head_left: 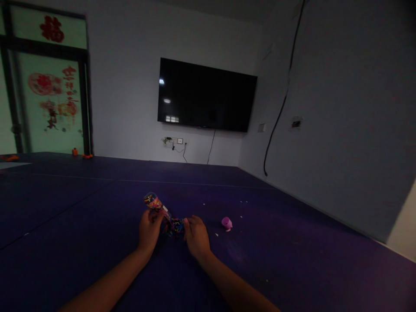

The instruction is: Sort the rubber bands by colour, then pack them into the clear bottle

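My left hand is closed around a clear bottle packed with small multicoloured pieces. The bottle tilts, its rounded end up and to the left and its other end down toward a heap of small colourful pieces on the purple surface. At the right edge of that heap is my right hand, thumb and fingers drawn together; whatever lies between the fingertips is too small or hidden to make out. A small pink-purple cup-like piece sits apart, to the right of my right hand.
White scraps are scattered over the purple surface. Orange objects stand at the far left near a glass door. A television hangs on the far wall, and a black cable runs down the right wall.
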